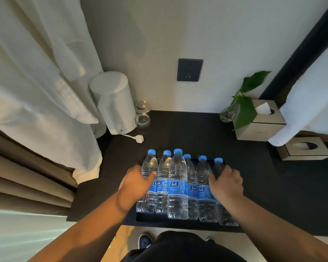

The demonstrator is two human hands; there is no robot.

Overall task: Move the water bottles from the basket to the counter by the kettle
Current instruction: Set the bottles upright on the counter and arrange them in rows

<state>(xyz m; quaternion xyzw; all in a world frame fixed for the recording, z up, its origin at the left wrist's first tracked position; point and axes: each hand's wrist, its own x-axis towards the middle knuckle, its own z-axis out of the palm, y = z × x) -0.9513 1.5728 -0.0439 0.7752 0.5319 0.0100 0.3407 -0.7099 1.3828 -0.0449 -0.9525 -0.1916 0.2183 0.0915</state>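
A dark matte worktop [187, 133] is running along a pale wall, with a sheer white curtain [36, 82] hanging at the left.

Six clear plastic water bottles with blue caps and blue labels [178, 178] are standing upright in a close row inside a shallow black rectangular basket [153, 220], which is sitting at the near edge of the worktop. The left hand [135, 183] is gripping the leftmost bottle [150, 165], its thumb lying across the front and its fingers wrapping round the far left side. The right hand [226, 183] is gripping the rightmost bottle [218, 168], its fingers curling over the bottle's shoulder just below the cap. Both bottles are standing in the basket.

Further away at the left, a white cylindrical electric kettle [114, 103] is standing in the corner beside the curtain, its white plug [139, 138] lying loose on the worktop. Two small clear glass jars [142, 120] are sitting just beside the kettle on its right. A dark square wall socket [189, 69] is showing on the wall above. At the far right, a clear glass vase with green leaves [228, 113] is standing just beside a beige square tissue box [259, 127], and a second, flatter beige tissue box [305, 148] is lying nearer, at the right edge.
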